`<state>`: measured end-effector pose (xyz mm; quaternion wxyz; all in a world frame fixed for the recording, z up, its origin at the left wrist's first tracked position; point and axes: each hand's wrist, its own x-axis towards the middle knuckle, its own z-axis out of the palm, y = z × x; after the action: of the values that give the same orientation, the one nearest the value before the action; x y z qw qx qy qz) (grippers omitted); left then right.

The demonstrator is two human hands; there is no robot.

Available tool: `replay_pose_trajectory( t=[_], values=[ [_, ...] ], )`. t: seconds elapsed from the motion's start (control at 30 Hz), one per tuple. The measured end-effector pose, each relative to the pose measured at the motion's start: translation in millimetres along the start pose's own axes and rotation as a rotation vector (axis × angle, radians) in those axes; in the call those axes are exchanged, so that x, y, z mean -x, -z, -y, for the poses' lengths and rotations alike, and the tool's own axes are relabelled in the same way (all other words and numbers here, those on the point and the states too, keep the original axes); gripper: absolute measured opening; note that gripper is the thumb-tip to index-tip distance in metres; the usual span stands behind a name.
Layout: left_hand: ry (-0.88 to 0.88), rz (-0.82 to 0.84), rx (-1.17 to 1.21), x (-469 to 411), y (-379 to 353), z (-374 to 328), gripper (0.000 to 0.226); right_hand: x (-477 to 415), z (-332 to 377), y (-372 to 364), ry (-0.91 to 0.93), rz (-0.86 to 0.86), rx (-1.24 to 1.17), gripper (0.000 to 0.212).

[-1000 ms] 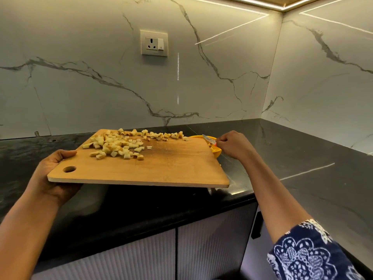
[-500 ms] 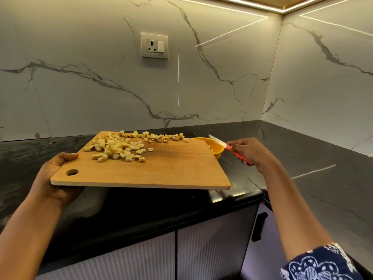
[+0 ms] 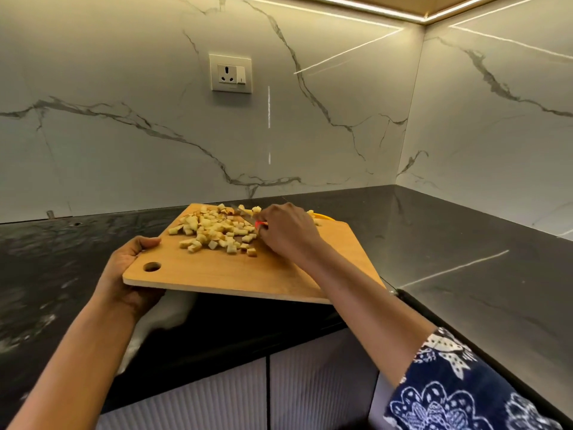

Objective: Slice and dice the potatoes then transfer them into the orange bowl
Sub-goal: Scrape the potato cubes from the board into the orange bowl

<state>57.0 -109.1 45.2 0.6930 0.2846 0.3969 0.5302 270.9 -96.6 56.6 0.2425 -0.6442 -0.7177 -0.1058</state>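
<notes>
A wooden cutting board (image 3: 279, 274) is lifted off the black counter, and my left hand (image 3: 130, 274) grips its near left corner beside the round hole. A pile of diced potato (image 3: 214, 232) lies on the board's far left part. My right hand (image 3: 286, 232) reaches over the board and holds a knife (image 3: 245, 214) with a red handle, its blade lying at the far edge of the pile. Just a sliver of the orange bowl (image 3: 324, 216) shows behind the board's far right edge; the rest is hidden.
The black counter (image 3: 465, 259) wraps round a corner to the right. Marble walls stand behind it, with a socket (image 3: 231, 73) above. A pale cloth (image 3: 167, 315) hangs under the board at the counter's front edge. Ribbed cabinet doors (image 3: 217, 398) are below.
My right hand moved left from beside the bowl onto the board, bringing the knife to the potato pile. The board shifted right, covering most of the bowl.
</notes>
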Motion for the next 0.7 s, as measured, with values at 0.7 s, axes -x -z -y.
replay_pose_trajectory(
  t=[0.7],
  values=[
    [0.07,-0.016,0.055,-27.2,12.5,2.4,0.011,11.3,-117.8,22.3,-0.058,0.141,0.045,0.036]
  ],
)
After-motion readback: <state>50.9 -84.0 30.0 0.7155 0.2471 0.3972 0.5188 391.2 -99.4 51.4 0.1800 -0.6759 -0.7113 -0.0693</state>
